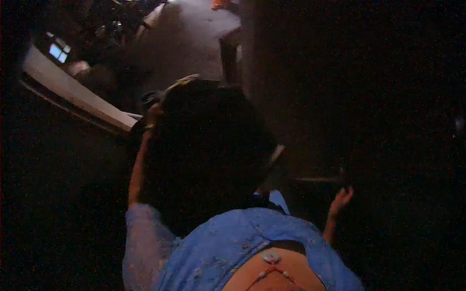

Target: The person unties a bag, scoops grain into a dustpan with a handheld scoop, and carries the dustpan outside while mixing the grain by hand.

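My left hand is stretched forward with a bangle at the wrist. It appears closed at the left edge of a large dark shape, beside a dark rounded thing. Shadow and blur hide what its fingers grip. Out to the right, my right hand is raised with its fingers loosely bent and partly apart, and nothing shows in it. Just above that hand runs a faint thin bar, apart from it as far as the dark lets me see.
Most of the room is in deep shadow. A pale ledge slants along the left, below a small bright window. Lit floor lies ahead, with a post-like upright at its right and an orange thing far off.
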`<state>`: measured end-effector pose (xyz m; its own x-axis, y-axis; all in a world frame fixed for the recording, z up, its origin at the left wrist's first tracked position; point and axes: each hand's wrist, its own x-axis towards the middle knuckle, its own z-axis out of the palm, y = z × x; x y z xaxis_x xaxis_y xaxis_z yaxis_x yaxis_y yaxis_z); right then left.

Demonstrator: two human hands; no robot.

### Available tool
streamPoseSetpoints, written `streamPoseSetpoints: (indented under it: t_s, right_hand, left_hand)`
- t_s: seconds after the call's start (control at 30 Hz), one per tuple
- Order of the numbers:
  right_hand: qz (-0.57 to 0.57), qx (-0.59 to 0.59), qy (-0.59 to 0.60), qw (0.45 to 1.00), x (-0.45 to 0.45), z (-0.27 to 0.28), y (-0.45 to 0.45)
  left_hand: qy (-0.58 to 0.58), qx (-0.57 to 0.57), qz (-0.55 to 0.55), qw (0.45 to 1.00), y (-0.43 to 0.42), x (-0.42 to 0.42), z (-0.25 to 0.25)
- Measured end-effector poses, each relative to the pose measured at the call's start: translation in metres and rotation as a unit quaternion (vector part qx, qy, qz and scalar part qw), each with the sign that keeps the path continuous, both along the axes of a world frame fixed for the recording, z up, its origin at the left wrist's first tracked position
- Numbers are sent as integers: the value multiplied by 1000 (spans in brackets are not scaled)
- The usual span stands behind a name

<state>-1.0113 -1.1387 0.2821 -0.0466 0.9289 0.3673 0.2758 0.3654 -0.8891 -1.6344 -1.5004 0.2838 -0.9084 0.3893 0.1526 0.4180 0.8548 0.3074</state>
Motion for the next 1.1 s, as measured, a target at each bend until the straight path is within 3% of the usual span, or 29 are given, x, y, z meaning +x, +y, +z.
streamPoseSetpoints:
  t_s: [0.1,0.17,0.23,0.3,0.37,0.47,0.53,0.6,0.73,0.8,0.87,0.9,0.93,0.97,1.03,1.1]
  right_hand:
    - [9,-27,59,998,123,-24,-21]
    - [-63,-64,-103,991,218,-70,-9]
    - [-144,-44,-310,939,302,-116,-8]
    - [-262,-86,-258,926,368,-101,-39]
    - [-352,-97,-208,907,441,-96,-65]
    - [-430,-112,-203,873,414,-73,-72]
    - [-430,-151,-205,866,346,-73,-80]
    - [-407,-204,-190,870,308,-97,-91]
    - [-303,-338,-134,881,226,-147,-106]
    - [-246,-409,-96,873,206,-183,-110]
    - [-194,-466,-68,860,171,-215,-112]
    - [-169,-495,-57,851,149,-233,-113]
    - [-158,-516,-49,840,124,-252,-120]
    - [-141,-535,-56,831,65,-229,-147]
    - [-110,-560,-44,820,-12,-266,-182]
    - [-75,-587,-35,805,-56,-281,-167]
  left_hand:
    - [-34,14,-57,998,34,22,-1]
    - [-68,24,-92,993,70,34,-17]
    - [-62,38,-112,991,83,43,-39]
    - [3,44,-126,991,79,74,-82]
    - [-9,25,-105,994,70,114,-72]
    - [-33,-35,-42,998,89,118,-7]
    - [-48,-39,-29,998,90,88,24]
    - [-69,5,-36,997,65,50,-1]
    - [-52,-84,-53,994,26,10,-21]
    - [-42,-105,-63,992,25,31,-32]
    - [-42,-99,60,992,38,33,-42]
    - [-37,-101,57,993,55,27,-50]
    - [-32,-94,51,994,58,6,-58]
    - [-41,-92,60,993,-2,-54,-43]
    - [-35,-97,46,994,-45,-142,-72]
    - [-21,-97,55,994,-43,-168,-70]
